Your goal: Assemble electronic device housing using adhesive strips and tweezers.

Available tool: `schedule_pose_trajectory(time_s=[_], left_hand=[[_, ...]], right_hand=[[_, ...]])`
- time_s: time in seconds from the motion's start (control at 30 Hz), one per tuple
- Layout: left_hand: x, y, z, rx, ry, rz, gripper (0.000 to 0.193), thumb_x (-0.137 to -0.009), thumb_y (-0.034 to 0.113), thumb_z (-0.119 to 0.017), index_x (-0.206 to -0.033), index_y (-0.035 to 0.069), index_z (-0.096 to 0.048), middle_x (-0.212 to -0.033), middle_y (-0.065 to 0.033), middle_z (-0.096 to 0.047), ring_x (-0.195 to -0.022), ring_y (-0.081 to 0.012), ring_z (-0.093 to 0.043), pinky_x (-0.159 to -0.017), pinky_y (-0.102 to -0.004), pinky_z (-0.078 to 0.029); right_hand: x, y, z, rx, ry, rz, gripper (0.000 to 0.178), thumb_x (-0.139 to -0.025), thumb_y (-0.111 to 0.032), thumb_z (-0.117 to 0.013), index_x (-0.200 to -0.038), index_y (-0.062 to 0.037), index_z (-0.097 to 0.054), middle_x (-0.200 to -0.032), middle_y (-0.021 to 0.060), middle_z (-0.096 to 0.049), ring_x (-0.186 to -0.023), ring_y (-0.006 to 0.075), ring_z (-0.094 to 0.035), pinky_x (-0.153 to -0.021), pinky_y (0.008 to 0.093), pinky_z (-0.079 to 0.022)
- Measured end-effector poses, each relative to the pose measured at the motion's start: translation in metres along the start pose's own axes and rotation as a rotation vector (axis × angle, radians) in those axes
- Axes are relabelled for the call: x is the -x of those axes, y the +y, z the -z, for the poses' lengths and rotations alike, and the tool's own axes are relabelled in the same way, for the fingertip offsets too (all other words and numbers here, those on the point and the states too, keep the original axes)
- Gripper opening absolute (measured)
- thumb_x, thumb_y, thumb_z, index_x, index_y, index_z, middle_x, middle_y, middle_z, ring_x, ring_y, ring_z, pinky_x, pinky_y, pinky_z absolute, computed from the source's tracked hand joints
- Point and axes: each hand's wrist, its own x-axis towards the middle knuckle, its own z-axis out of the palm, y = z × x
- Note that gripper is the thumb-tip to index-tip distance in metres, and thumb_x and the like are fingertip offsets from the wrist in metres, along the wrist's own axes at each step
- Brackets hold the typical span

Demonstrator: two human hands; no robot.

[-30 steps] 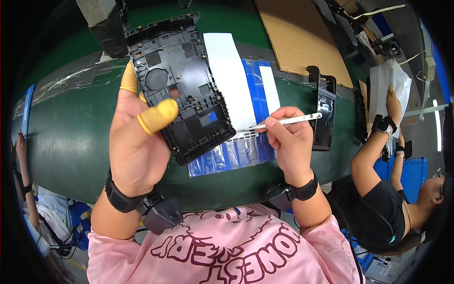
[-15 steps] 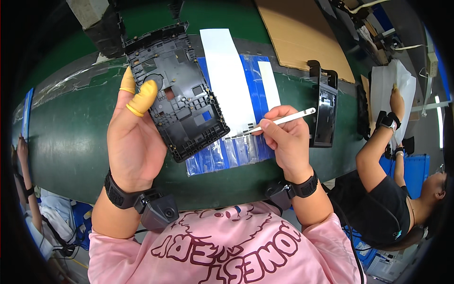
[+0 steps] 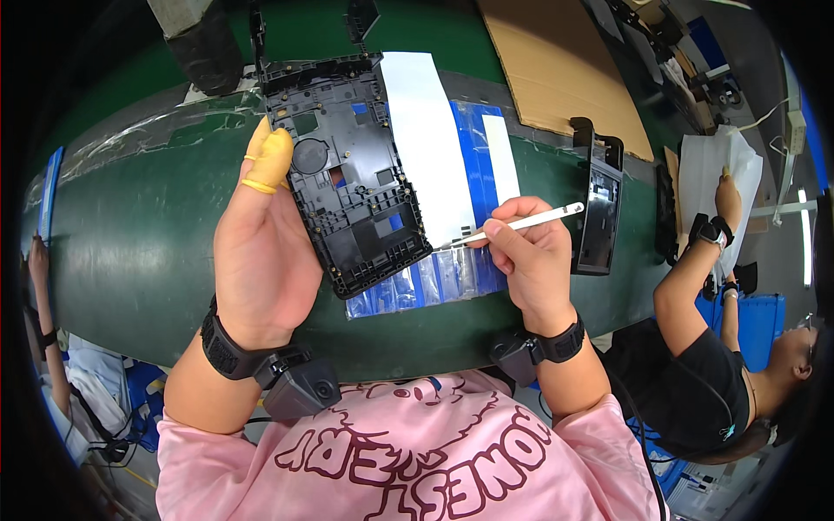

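My left hand [image 3: 265, 252] grips a black plastic housing [image 3: 358, 187] by its left edge, with yellow finger cots on the thumb and a finger. Ribs, square cutouts and a round recess cover the housing's inner side. Pinched in my right hand [image 3: 532, 265] is a pair of white tweezers [image 3: 534, 218]. Their tip points left, close to the housing's lower right corner and the near end of a white sheet [image 3: 426, 143]. Small black pieces [image 3: 465, 233] lie on the sheet near that tip. Beneath the sheet is a blue plastic-covered pad [image 3: 417, 291], partly hidden by the housing.
Right of my right hand a second black housing [image 3: 599, 213] stands on the green table [image 3: 148, 260]. Flat cardboard [image 3: 565, 78] lies at the back, and a dark post [image 3: 204, 52] rises at back left. A co-worker [image 3: 695, 373] handles a white bag [image 3: 725, 165] at right.
The housing and my left hand have shifted slightly right, covering more of the white sheet's left side. The tweezers have barely moved, and the housing's corner is now nearer their tip.
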Motion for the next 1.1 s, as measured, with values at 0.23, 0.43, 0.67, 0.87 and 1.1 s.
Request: schedule_pose_trajectory(time_s=[0.23,0.43,0.67,0.87,1.1], left_hand=[[0.002,-0.003,-0.004,-0.048,0.052,-0.038,0.034,-0.09,0.023,-0.039,-0.121,0.008,-0.038,-0.118,-0.0034,-0.045,-0.108,-0.0156,-0.045,-0.092,-0.0334,-0.037],[0.002,-0.003,-0.003,0.058,-0.029,0.057,0.033,-0.09,0.022,-0.039,-0.119,0.007,-0.039,-0.115,-0.005,-0.048,-0.104,-0.0174,-0.048,-0.09,-0.0335,-0.039],[0.008,-0.007,-0.006,0.065,-0.044,0.184,0.032,-0.09,0.021,-0.04,-0.117,0.005,-0.041,-0.113,-0.0074,-0.05,-0.103,-0.0188,-0.05,-0.088,-0.0338,-0.041],[0.012,-0.006,-0.01,0.107,-0.078,0.182,0.034,-0.089,0.021,-0.041,-0.118,0.004,-0.04,-0.112,-0.0069,-0.051,-0.102,-0.0179,-0.05,-0.088,-0.0326,-0.041],[0.015,-0.007,-0.009,0.127,-0.103,0.206,0.032,-0.089,0.019,-0.041,-0.118,0.004,-0.04,-0.11,-0.0065,-0.052,-0.097,-0.0153,-0.053,-0.084,-0.0309,-0.043]], right_hand=[[0.0,0.0,0.001,0.003,-0.016,0.008,0.013,-0.076,0.001,-0.059,-0.087,-0.0004,-0.052,-0.069,0.0079,-0.061,-0.05,0.0033,-0.048,-0.042,0.0142,-0.034],[0.001,-0.01,0.003,-0.141,0.004,0.022,0.015,-0.076,0.004,-0.056,-0.089,0.0012,-0.049,-0.069,0.0129,-0.059,-0.047,0.0071,-0.044,-0.041,0.0169,-0.028],[0.016,-0.051,-0.026,-0.245,-0.062,0.266,0.018,-0.076,0.003,-0.057,-0.092,0.0008,-0.049,-0.073,0.0111,-0.06,-0.054,0.0078,-0.049,-0.046,0.0176,-0.033],[0.016,-0.046,-0.059,-0.138,-0.107,0.259,0.02,-0.077,0.003,-0.058,-0.095,0.0013,-0.048,-0.077,0.0092,-0.062,-0.063,0.0069,-0.054,-0.055,0.0176,-0.039],[0.013,-0.035,-0.061,-0.189,-0.106,0.291,0.019,-0.078,0.003,-0.057,-0.094,0.0016,-0.046,-0.076,0.0112,-0.062,-0.065,0.0105,-0.057,-0.053,0.018,-0.039]])
